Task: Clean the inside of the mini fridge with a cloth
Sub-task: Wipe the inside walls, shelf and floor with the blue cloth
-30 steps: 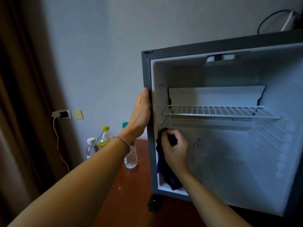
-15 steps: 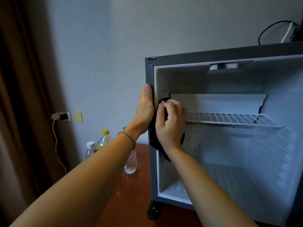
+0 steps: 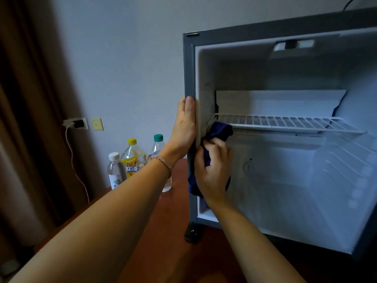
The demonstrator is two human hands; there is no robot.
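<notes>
The open mini fridge (image 3: 189, 64) has a grey casing and a white inside, and stands on a reddish-brown table. A white wire shelf (image 3: 285, 122) spans its middle. My right hand (image 3: 214, 170) grips a dark blue cloth (image 3: 221, 130) against the inner left wall, just under the shelf's left end. Part of the cloth hangs down behind my palm. My left hand (image 3: 184, 127) lies flat against the fridge's left outer edge, thumb along the front rim.
Three plastic bottles (image 3: 130, 158) stand on the table (image 3: 163, 231) left of the fridge, partly behind my left forearm. A wall socket (image 3: 78, 123) with a white cable is further left, beside a brown curtain (image 3: 24, 99). A black fridge foot (image 3: 191, 233) rests on the table.
My right hand with the cloth rose from low on the left wall to the shelf level, then dropped to just under the shelf. My left hand stays on the fridge's edge.
</notes>
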